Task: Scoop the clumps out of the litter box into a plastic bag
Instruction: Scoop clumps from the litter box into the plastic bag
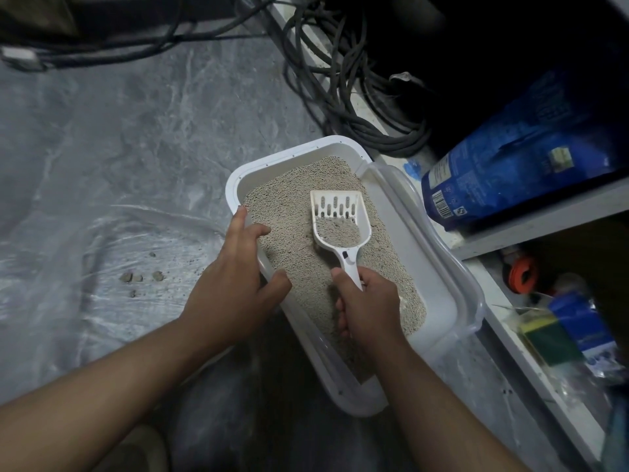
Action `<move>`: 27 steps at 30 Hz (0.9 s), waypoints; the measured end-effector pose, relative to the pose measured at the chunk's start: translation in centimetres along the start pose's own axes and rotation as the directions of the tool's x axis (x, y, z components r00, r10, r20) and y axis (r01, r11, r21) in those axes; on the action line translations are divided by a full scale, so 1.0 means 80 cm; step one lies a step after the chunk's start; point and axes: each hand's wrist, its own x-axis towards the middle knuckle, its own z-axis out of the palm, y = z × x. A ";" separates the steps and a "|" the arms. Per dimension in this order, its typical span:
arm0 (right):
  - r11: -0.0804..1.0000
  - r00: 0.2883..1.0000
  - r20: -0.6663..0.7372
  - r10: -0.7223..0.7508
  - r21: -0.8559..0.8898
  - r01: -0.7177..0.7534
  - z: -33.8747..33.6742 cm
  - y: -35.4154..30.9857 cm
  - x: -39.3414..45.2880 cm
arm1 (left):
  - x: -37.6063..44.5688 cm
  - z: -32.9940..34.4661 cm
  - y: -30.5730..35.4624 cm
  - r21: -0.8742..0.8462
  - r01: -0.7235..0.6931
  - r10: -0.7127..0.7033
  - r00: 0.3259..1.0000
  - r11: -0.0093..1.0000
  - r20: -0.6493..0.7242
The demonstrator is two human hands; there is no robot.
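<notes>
A white litter box [292, 153] full of beige litter [289, 206] sits on the floor. My right hand [369, 303] is closed around the handle of a white slotted scoop [338, 212], which is held over the litter with loose litter in its bowl. My left hand [238, 274] grips the box's left rim. A clear plastic bag [112, 247] lies flat on the floor to the left, with a few grey clumps [141, 276] on it.
A blue litter sack [517, 165] lies on a white shelf [544, 223] at the right. A coil of black cables [357, 97] sits behind the box. Below the shelf are an orange object [519, 274] and packets [575, 332]. Grey marbled floor [119, 131] stretches left.
</notes>
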 end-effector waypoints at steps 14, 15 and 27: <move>0.999 0.999 -0.013 -0.038 -0.024 0.038 -0.001 0.000 -0.003 | -0.002 -0.002 0.000 -0.008 0.014 -0.014 1.000 1.000 0.007; 0.999 0.999 -0.011 -0.035 -0.022 0.034 0.000 -0.001 -0.003 | -0.002 -0.002 0.000 -0.007 0.015 -0.015 1.000 1.000 0.006; 1.000 1.000 -0.008 -0.011 -0.009 0.011 -0.004 -0.009 -0.011 | -0.002 -0.003 0.002 -0.008 0.024 -0.024 1.000 1.000 0.013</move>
